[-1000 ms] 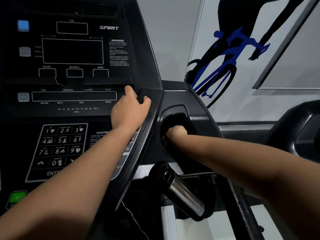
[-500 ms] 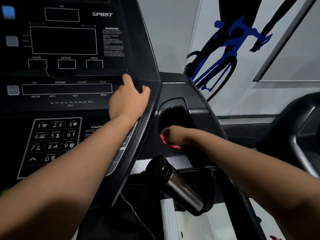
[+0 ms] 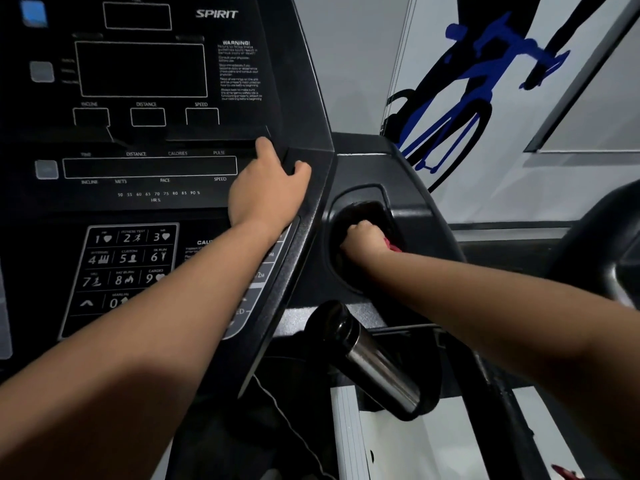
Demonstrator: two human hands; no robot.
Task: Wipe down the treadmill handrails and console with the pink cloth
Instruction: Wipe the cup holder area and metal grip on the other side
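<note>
right hand (image 3: 364,237) pushed deeper into cup holder (image 3: 367,192), gripping pink cloth (image 3: 393,245)

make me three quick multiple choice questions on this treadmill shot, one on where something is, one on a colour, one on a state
1. Where is the right hand?
A) on the number keypad
B) inside the recessed pocket beside the console
C) round the metal grip

2. What colour is the bicycle in the wall picture?
A) red
B) green
C) blue

3. How is the left hand?
A) resting open on the console's right edge
B) pressing a keypad button
C) curled in a fist off the console

Answers:
1 B: the hand sits in the pocket, with the pink cloth showing beside it.
2 C: its frame and wheels are blue.
3 A: its fingers lie relaxed on the edge, holding nothing.
</note>
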